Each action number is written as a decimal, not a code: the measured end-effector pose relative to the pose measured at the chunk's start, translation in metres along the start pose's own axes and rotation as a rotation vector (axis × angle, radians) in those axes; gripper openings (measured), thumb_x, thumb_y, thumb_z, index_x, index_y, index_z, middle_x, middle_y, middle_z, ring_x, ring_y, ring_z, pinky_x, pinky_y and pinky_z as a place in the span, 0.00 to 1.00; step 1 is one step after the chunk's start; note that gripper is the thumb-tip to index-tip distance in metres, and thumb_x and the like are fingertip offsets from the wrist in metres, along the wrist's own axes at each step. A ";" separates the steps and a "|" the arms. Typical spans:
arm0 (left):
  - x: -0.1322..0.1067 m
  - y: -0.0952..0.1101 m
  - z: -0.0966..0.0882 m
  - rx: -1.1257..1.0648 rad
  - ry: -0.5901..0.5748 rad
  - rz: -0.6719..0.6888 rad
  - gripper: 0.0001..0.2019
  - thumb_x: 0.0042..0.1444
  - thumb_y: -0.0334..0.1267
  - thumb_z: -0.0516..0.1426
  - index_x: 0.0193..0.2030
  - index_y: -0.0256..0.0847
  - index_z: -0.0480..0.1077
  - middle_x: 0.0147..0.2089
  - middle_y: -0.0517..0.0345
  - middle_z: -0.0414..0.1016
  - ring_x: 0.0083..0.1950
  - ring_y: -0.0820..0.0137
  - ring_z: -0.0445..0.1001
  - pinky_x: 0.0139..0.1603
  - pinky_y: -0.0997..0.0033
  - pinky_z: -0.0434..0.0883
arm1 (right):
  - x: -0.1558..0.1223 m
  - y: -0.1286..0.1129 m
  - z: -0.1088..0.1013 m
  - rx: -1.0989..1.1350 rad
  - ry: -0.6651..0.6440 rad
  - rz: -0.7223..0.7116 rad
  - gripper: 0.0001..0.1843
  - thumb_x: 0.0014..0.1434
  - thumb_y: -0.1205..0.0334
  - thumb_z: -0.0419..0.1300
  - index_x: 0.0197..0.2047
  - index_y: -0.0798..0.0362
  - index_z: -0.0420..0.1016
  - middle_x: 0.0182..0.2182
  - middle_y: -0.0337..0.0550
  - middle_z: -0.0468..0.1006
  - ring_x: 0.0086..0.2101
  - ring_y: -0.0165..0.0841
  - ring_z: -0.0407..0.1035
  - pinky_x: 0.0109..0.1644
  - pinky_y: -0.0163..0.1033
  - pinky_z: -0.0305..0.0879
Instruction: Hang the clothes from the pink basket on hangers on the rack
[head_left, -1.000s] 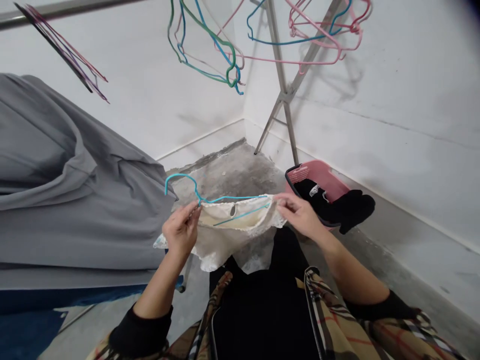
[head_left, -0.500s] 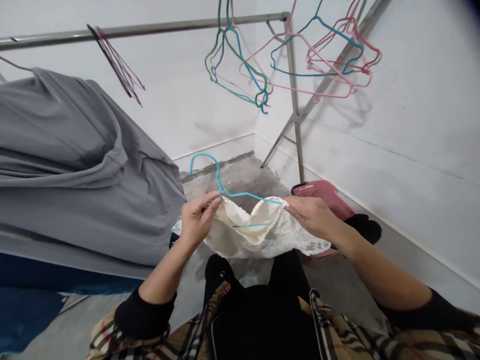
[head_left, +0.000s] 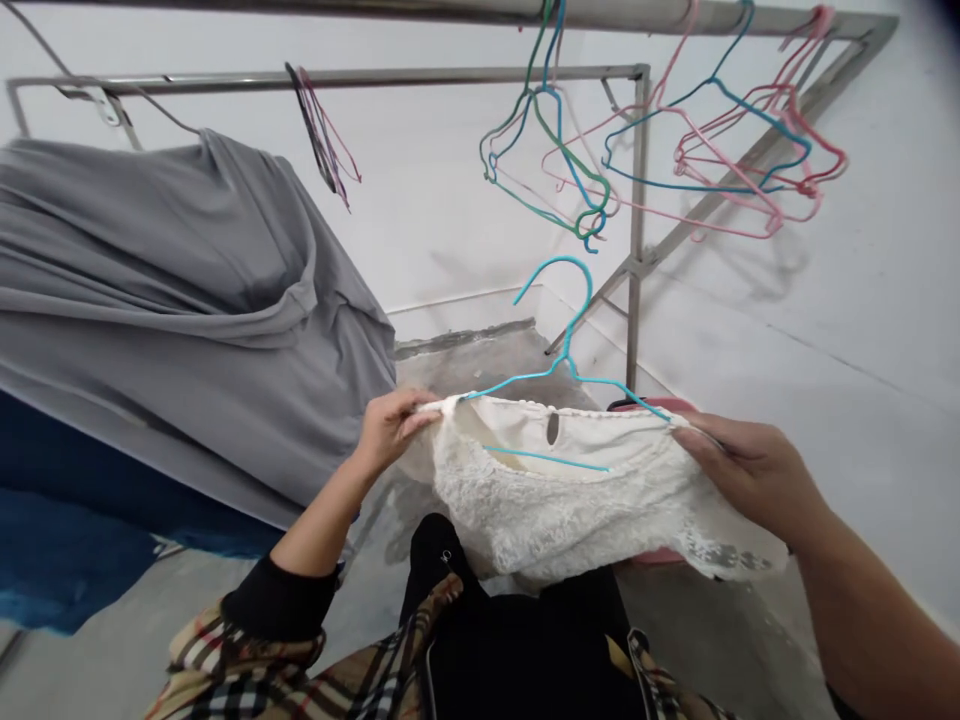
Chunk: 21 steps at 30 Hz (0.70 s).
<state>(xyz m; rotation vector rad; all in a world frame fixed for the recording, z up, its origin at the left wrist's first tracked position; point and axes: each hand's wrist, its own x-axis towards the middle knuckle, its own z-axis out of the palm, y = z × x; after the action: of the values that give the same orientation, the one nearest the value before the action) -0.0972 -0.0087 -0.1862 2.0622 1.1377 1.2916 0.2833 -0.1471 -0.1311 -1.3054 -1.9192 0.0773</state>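
Clearly, both hands pinch narrowly on the white lace garment with a scalloped edge (head_left: 540,520), the left hand (head_left: 394,430) at one shoulder and the right hand (head_left: 750,475) at the other, so that it spans between them. A light-blue thin hanger (head_left: 566,358) sits inside the neckline, its hook rising midway between the grips and tipped toward the left one. Its arm ends disappear under the cloth at each grip; whether the fingers also press on them, I cannot tell. Only part of its lower bar shows in the neck opening, below a small dark keyhole slit.

Below and between the grips, the yellowish tab (head_left: 619,656) on the wearer's dark clothing is too small to show whether it bears writing. A pink plastic container (head_left: 664,556) near the right grip is mostly hidden behind the garment. Ahead of and above the grips, green, blue and pink hangers (head_left: 776,218) dangle from a grey metal rail (head_left: 450,10); the upper frame edge cuts off some hooks. Beyond the left grip hangs a draped grey cloth (head_left: 187,270), cut off at the left edge.
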 end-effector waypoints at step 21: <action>-0.074 -0.039 0.061 -0.183 0.471 -0.317 0.20 0.56 0.48 0.59 0.52 0.42 0.71 0.55 0.47 0.73 0.59 0.58 0.70 0.62 0.54 0.64 | 0.170 -0.080 0.020 0.458 0.415 -0.243 0.17 0.62 0.56 0.60 0.54 0.44 0.75 0.53 0.37 0.77 0.57 0.38 0.69 0.66 0.52 0.61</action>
<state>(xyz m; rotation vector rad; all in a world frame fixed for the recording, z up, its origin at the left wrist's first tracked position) -0.0751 -0.0450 -0.2810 1.4112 1.4115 1.6875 0.1844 -0.0399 -0.0114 -0.7123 -1.5680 0.1065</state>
